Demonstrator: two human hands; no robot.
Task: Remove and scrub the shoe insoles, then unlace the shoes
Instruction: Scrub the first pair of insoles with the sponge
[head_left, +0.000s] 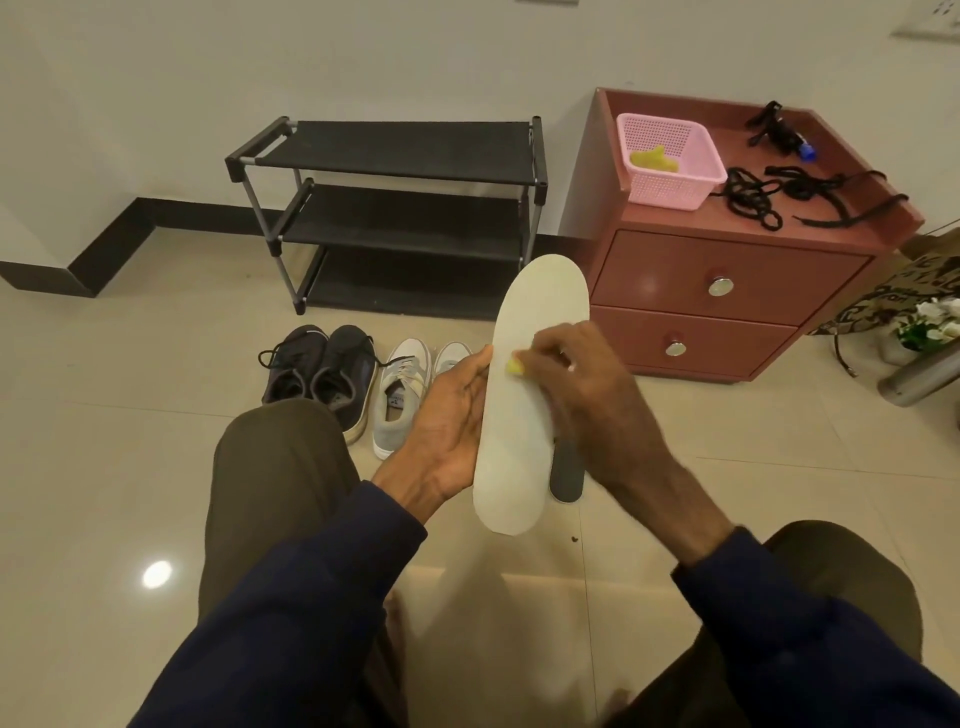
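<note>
A long cream insole (524, 457) is held upright over my lap. My left hand (449, 415) grips its left edge from behind. My right hand (587, 384) is curled round a small yellow scrubber (515, 368) and presses it on the insole's middle. A dark insole (566, 470) lies on the floor behind the cream one, partly hidden. On the floor beyond stand a pair of dark laced shoes (322, 371) and a pair of grey-white shoes (402, 392), the right one mostly hidden by my left hand.
A black three-tier shoe rack (395, 208) stands against the wall. To its right a reddish two-drawer cabinet (727, 280) carries a pink basket (670, 161) and loose black laces (779, 195). A patterned bag, flowers and a metal bottle (919, 379) sit at far right.
</note>
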